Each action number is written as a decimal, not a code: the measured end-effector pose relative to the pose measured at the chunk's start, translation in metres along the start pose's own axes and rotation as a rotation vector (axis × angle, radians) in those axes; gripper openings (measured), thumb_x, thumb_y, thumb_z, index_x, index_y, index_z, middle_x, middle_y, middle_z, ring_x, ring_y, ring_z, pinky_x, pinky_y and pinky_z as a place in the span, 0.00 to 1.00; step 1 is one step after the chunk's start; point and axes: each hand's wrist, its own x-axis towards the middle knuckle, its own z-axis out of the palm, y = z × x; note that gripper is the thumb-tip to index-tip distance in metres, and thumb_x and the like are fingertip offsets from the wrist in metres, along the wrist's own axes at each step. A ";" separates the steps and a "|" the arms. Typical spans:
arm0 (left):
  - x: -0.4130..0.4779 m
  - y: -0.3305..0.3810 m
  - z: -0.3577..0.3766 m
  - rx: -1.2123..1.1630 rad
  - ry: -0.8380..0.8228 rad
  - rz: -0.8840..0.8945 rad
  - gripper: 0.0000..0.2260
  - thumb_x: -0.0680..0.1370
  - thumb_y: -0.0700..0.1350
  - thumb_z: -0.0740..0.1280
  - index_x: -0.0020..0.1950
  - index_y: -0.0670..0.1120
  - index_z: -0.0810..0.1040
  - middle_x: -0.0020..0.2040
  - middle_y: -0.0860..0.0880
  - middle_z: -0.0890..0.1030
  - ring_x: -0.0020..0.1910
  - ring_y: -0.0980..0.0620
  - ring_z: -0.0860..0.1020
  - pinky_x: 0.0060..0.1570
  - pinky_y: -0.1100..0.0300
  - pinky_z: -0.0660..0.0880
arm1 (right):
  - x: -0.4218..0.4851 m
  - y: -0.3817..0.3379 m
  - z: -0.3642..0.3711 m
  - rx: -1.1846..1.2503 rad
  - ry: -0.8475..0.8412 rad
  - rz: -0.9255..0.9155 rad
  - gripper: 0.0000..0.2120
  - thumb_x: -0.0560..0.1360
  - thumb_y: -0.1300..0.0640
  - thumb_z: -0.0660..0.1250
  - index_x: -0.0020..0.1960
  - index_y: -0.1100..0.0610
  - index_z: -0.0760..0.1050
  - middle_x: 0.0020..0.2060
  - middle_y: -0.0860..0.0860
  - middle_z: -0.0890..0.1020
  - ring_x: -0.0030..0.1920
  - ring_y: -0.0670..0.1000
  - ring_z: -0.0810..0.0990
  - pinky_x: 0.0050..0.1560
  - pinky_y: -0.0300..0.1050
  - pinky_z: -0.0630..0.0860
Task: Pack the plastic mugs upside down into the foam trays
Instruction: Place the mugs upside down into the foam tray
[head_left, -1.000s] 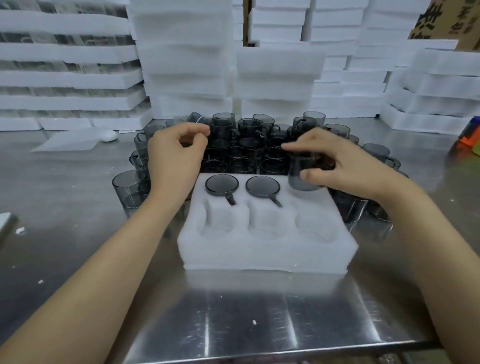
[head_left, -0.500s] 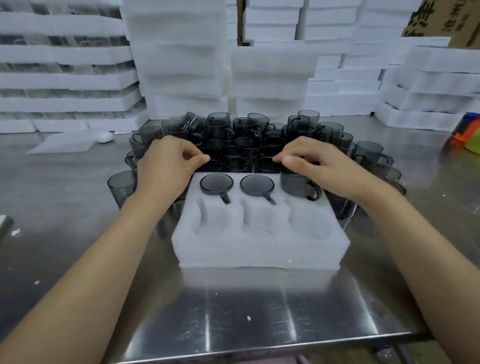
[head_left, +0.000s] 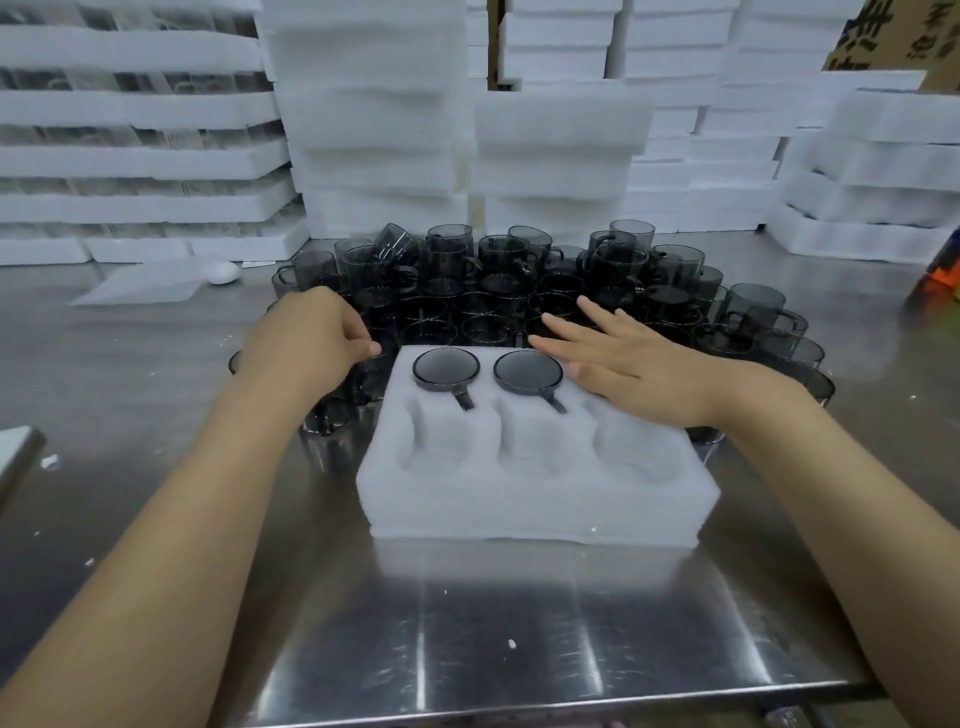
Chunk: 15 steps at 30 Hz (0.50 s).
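A white foam tray (head_left: 535, 499) lies on the steel table (head_left: 467, 649) in front of me. Two smoky grey mugs sit upside down in its back row, one at the left (head_left: 445, 368) and one in the middle (head_left: 527, 371). My right hand (head_left: 639, 364) lies flat with straight fingers over the back right pocket and hides what is under it. At the tray's back left corner my left hand (head_left: 306, 348) curls its fingers around a grey mug (head_left: 366, 382). A dense pile of loose mugs (head_left: 519, 275) stands just behind the tray. The three front pockets hold nothing.
Tall stacks of foam trays (head_left: 374, 130) wall off the back, with more stacks at the right (head_left: 878, 171). A loose foam sheet (head_left: 140, 286) and a small white object (head_left: 223, 272) lie at back left. An orange item (head_left: 943, 278) sits at the right edge.
My right hand lowered its mug into the back right pocket and opened flat over it. My left hand moved from the pile down to the tray's back left corner.
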 end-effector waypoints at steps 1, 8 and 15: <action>0.000 0.000 0.001 -0.009 -0.023 0.014 0.06 0.75 0.51 0.71 0.40 0.52 0.82 0.42 0.49 0.82 0.47 0.46 0.79 0.49 0.49 0.77 | 0.000 0.000 0.000 -0.001 -0.011 0.006 0.22 0.82 0.44 0.42 0.75 0.35 0.46 0.75 0.35 0.43 0.74 0.41 0.31 0.73 0.42 0.31; 0.003 -0.001 0.002 0.059 -0.183 0.141 0.04 0.75 0.43 0.71 0.46 0.49 0.86 0.42 0.54 0.80 0.54 0.49 0.76 0.51 0.57 0.73 | -0.002 -0.003 0.001 0.022 0.005 0.032 0.21 0.83 0.46 0.45 0.75 0.36 0.47 0.75 0.36 0.44 0.74 0.42 0.32 0.73 0.43 0.31; -0.004 0.016 -0.001 -0.004 0.302 0.149 0.06 0.74 0.38 0.66 0.42 0.45 0.83 0.49 0.49 0.78 0.55 0.46 0.73 0.45 0.51 0.73 | -0.002 -0.003 0.002 0.041 0.008 0.055 0.22 0.81 0.42 0.43 0.75 0.36 0.48 0.76 0.36 0.45 0.75 0.41 0.34 0.75 0.46 0.33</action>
